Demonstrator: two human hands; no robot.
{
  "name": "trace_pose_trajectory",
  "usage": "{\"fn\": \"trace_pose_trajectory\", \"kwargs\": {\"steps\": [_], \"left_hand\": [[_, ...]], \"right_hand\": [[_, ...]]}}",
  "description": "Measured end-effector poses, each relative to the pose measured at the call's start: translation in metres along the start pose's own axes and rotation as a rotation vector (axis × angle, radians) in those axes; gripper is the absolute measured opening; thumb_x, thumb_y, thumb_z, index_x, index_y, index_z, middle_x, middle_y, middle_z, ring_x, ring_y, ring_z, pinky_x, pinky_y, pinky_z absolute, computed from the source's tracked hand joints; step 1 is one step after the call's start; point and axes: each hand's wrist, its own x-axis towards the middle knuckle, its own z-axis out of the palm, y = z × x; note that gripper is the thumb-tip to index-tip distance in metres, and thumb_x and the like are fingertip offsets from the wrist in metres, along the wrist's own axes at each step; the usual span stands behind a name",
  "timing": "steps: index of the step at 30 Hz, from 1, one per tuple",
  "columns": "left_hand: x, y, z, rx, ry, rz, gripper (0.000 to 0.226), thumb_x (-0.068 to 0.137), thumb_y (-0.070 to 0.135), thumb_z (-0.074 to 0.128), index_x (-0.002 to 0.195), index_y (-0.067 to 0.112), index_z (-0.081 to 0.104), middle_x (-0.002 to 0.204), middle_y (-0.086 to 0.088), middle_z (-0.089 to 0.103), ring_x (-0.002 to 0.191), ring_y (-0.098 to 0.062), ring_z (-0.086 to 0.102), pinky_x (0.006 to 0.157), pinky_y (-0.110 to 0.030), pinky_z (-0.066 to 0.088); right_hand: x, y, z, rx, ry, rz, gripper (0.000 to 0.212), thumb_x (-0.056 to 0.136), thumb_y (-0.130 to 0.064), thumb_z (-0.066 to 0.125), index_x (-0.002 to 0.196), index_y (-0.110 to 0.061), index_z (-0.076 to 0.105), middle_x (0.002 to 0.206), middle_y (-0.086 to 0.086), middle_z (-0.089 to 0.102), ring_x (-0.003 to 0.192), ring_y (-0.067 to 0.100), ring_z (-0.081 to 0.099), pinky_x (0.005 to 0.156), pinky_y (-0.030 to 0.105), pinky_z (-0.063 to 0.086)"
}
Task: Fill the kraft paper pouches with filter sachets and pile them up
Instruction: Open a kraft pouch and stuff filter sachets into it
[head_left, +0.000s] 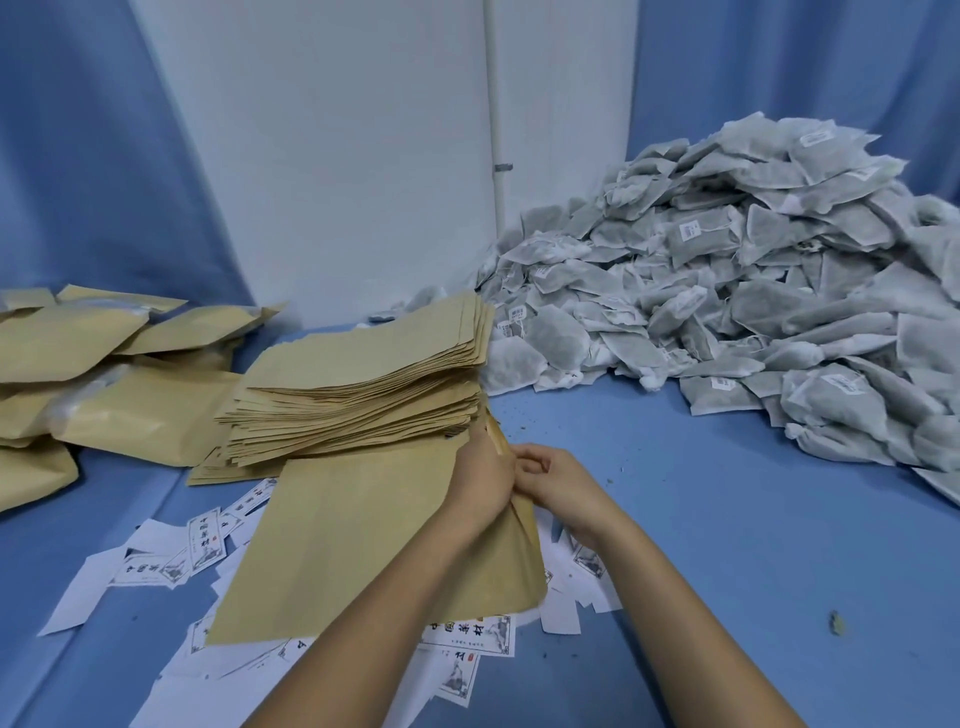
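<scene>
Filled pouches (104, 374) pile far left, beside the empty stack (363, 384). One kraft pouch (353, 535) lies on the worktop (675, 519), left hand (478, 483) and right hand (558, 480) pinching its mouth; a grip catching both layers could tear it. Sachets (727, 312) heap right.

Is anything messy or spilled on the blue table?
Yes. White printed labels lie scattered, overlapping and crooked, under the kraft pouch. Small dark crumbs speckle the blue cloth near the sachet heap, like spilled filling.

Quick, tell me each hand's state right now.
Left hand: grips the kraft pouch at its mouth.
Right hand: fingers pinch the same pouch's edge.
</scene>
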Motion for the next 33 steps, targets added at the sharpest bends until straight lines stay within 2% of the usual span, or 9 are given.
{"fn": "trace_pose_trajectory", "kwargs": {"steps": [3, 6, 10, 14, 17, 19, 25, 29, 33], "left_hand": [[-0.005, 0.002, -0.001, 0.052, 0.057, 0.097, 0.057, 0.085, 0.001, 0.042, 0.140, 0.012, 0.030, 0.097, -0.011, 0.058, 0.077, -0.024, 0.053, 0.060, -0.028, 0.039], [-0.011, 0.001, -0.005, 0.354, 0.080, 0.301, 0.038, 0.092, 0.016, 0.040, 0.128, 0.026, 0.044, 0.113, -0.005, 0.056, 0.089, -0.025, 0.057, 0.071, -0.034, 0.043], [-0.007, 0.000, -0.009, 0.785, 0.039, 0.750, 0.014, 0.088, 0.004, 0.054, 0.100, 0.008, 0.060, 0.107, -0.010, 0.056, 0.088, -0.029, 0.058, 0.062, -0.039, 0.046], [-0.001, -0.010, -0.013, 0.744, 0.053, 0.865, 0.021, 0.069, 0.001, 0.071, 0.084, 0.013, 0.061, 0.082, -0.002, 0.060, 0.067, -0.023, 0.056, 0.047, -0.033, 0.043], [0.005, -0.014, -0.017, 0.682, 0.014, 0.890, 0.015, 0.072, 0.004, 0.063, 0.080, 0.016, 0.058, 0.080, 0.000, 0.057, 0.066, -0.020, 0.053, 0.046, -0.032, 0.041], [0.009, -0.015, -0.018, 0.668, -0.007, 0.900, 0.012, 0.073, 0.006, 0.058, 0.076, 0.017, 0.057, 0.077, 0.002, 0.055, 0.064, -0.019, 0.052, 0.044, -0.031, 0.040], [0.012, -0.002, -0.013, 0.708, -0.047, 0.888, 0.022, 0.052, -0.003, 0.068, 0.058, 0.016, 0.058, 0.054, 0.002, 0.054, 0.044, -0.022, 0.052, 0.038, -0.022, 0.035], [0.009, 0.004, -0.013, 0.542, -0.012, 0.981, 0.019, 0.061, 0.003, 0.047, 0.052, 0.015, 0.060, 0.051, 0.002, 0.054, 0.045, -0.020, 0.050, 0.039, -0.023, 0.036], [0.009, 0.014, -0.022, 0.526, 0.017, 1.059, 0.021, 0.064, 0.006, 0.040, 0.051, 0.011, 0.055, 0.051, -0.002, 0.048, 0.045, -0.021, 0.045, 0.039, -0.027, 0.034]], "right_hand": [[0.001, 0.002, -0.003, -0.026, 0.103, 0.040, 0.016, 0.086, -0.007, 0.058, 0.080, 0.005, 0.066, 0.069, 0.008, 0.059, 0.066, 0.018, 0.052, 0.064, 0.030, 0.041], [0.001, 0.002, -0.004, -0.026, 0.181, 0.073, 0.020, 0.082, -0.001, 0.058, 0.066, -0.005, 0.069, 0.061, 0.007, 0.058, 0.057, 0.017, 0.049, 0.056, 0.027, 0.037], [0.000, 0.000, -0.009, 0.038, 0.226, 0.101, 0.018, 0.085, -0.001, 0.060, 0.067, -0.005, 0.062, 0.061, 0.008, 0.048, 0.059, 0.017, 0.039, 0.053, 0.026, 0.031], [-0.001, -0.002, -0.017, 0.187, 0.272, 0.161, 0.019, 0.088, 0.003, 0.054, 0.090, 0.001, 0.073, 0.075, 0.017, 0.067, 0.062, 0.021, 0.055, 0.059, 0.029, 0.044], [-0.003, -0.004, -0.013, 0.190, 0.219, 0.172, 0.022, 0.088, 0.007, 0.052, 0.084, -0.002, 0.072, 0.051, 0.002, 0.059, 0.038, 0.008, 0.046, 0.039, 0.018, 0.037], [-0.003, -0.002, -0.010, 0.166, 0.226, 0.177, 0.019, 0.086, 0.007, 0.054, 0.084, 0.001, 0.072, 0.052, 0.003, 0.055, 0.036, 0.006, 0.041, 0.037, 0.017, 0.033], [-0.001, 0.000, -0.007, 0.205, 0.174, 0.203, 0.020, 0.084, 0.007, 0.057, 0.076, -0.004, 0.071, 0.068, 0.011, 0.065, 0.059, 0.019, 0.057, 0.055, 0.025, 0.046], [0.005, 0.009, -0.017, 0.060, 0.393, 0.184, 0.028, 0.078, 0.009, 0.055, 0.068, -0.013, 0.069, 0.073, 0.007, 0.065, 0.070, 0.020, 0.056, 0.065, 0.028, 0.044], [0.004, 0.001, -0.003, -0.396, 0.509, -0.222, 0.014, 0.078, 0.001, 0.058, 0.076, -0.013, 0.055, 0.075, -0.005, 0.051, 0.067, 0.004, 0.046, 0.063, 0.016, 0.036]]}}
